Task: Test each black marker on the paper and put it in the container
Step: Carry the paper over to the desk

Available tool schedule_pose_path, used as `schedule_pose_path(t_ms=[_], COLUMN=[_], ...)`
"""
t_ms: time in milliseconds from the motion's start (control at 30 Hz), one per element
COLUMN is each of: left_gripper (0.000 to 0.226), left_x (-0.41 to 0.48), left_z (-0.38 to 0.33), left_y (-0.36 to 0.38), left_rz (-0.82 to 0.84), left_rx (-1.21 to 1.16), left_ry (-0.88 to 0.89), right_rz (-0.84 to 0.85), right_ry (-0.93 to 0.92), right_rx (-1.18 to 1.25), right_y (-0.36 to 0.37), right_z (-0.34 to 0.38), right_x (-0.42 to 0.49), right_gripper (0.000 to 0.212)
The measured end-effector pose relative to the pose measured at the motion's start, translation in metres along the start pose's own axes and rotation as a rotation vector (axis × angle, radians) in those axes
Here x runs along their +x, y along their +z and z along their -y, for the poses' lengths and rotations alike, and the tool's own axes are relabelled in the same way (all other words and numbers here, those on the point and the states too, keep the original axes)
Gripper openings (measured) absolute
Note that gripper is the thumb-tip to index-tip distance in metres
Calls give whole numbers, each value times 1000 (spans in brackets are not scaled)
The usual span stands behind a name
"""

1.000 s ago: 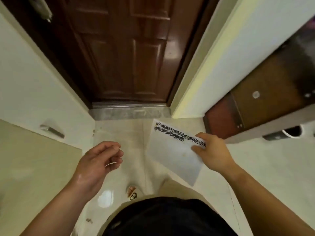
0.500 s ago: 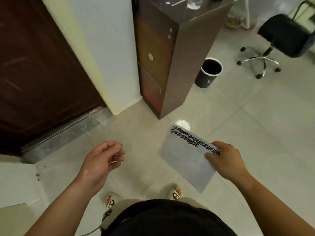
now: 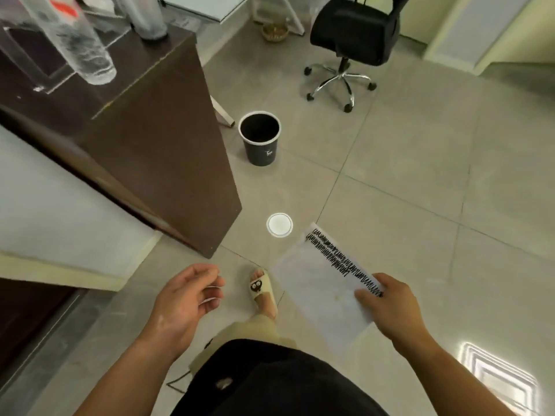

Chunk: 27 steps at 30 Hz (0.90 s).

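Note:
My right hand (image 3: pixel 390 307) grips a white sheet of paper (image 3: pixel 321 283) by its right edge, held above the floor at lower right. Rows of black marker scribble run along the paper's upper right edge. My left hand (image 3: pixel 186 298) hangs at lower centre left, fingers loosely curled and apart, holding nothing. No black marker is in view. A black bin (image 3: pixel 260 138) with a white rim stands open on the floor ahead, beside the dark cabinet.
A dark brown cabinet (image 3: pixel 156 151) rises at left with clear plastic bottles (image 3: pixel 75 40) on top. A black office chair (image 3: pixel 354 46) on wheels stands at the back right. My sandalled foot (image 3: pixel 262 291) is on the grey tiled floor, near a round light reflection (image 3: pixel 279 225).
The view has swung right, from the wooden door to the cabinet, bin and chair. Both hands keep their pose; the right still holds the paper.

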<state>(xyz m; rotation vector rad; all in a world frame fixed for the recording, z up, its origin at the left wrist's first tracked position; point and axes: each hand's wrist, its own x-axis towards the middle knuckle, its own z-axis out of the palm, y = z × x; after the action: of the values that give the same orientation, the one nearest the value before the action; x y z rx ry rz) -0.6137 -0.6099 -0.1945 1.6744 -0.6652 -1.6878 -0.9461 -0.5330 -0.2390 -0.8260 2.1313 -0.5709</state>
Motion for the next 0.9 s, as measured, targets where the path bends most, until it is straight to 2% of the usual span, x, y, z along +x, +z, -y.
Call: schedule_pose_path(t_ms=[233,500,700,800,900], left_gripper=[8,4,6,5,9], left_x=[154,302,407,451,490], left_z=[-106,-267,-340,-369,-405], left_y=[100,225,324,366,406], left_rz=[111,252,189,103,107], left_rx=[79,173,153,106,53], left_ry=[-52,38,13,-57,-84], right_rz=[-83,-179,-144,-50,20], right_ry=[73,108,99,50,-29], right_rx=[40,221,218,133,22], right_y=[-34,-83,-123,-158,-198], right_z=[83,177,237,281,336], right_x=[134,293,456,541,627], right_gripper=[10,11,12,12,12])
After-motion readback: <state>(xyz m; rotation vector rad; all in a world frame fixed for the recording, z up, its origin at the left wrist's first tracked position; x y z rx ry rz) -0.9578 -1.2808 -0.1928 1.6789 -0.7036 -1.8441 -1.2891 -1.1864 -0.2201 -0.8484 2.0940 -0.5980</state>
